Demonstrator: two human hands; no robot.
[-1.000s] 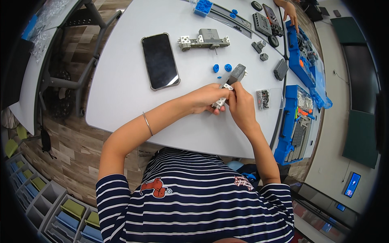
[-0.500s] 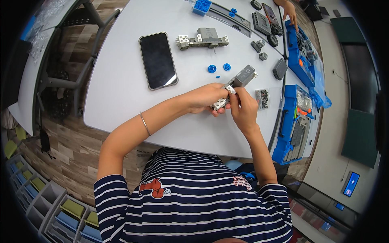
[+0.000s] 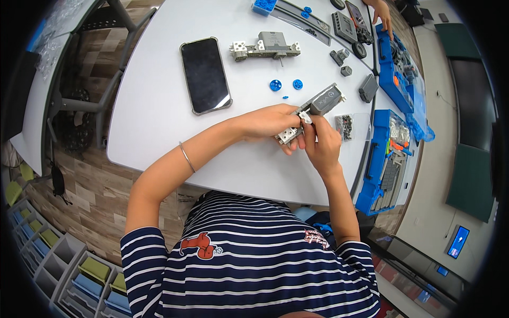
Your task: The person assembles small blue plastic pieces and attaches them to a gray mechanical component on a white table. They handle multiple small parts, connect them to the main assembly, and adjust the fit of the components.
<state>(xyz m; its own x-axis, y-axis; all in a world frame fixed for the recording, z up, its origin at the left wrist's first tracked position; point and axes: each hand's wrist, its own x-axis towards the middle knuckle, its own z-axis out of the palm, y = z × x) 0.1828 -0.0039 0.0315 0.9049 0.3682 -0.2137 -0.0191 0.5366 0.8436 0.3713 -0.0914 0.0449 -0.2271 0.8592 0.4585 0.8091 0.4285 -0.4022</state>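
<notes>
My left hand [image 3: 273, 123] is closed around the near part of a grey plastic beam assembly [image 3: 287, 134], with its fingertips curled underneath. A dark grey motor block [image 3: 326, 100] sits at the assembly's far right end, tilted up and away. My right hand [image 3: 324, 142] pinches at a small white connector [image 3: 305, 117] at the middle of the beam. Both hands meet there, so how the connector is seated is hidden. A similar beam assembly with a grey motor [image 3: 272, 40] lies beyond my hands. Two blue gears [image 3: 275, 85] and a tiny blue pin [image 3: 285, 97] rest between.
A phone [image 3: 205, 76] lies left on the white table. Right of my hands are a clear box of small pins [image 3: 345, 127], a dark grey block [image 3: 368, 88] and a blue parts case [image 3: 377, 159]. Another person's hand [image 3: 382, 16] reaches beside a second blue case [image 3: 389, 69].
The held assembly has turned slightly, its motor end shifting a little right. Both hands stay on it, and the right fingers still pinch at the white connector. The other person's hand has moved slightly.
</notes>
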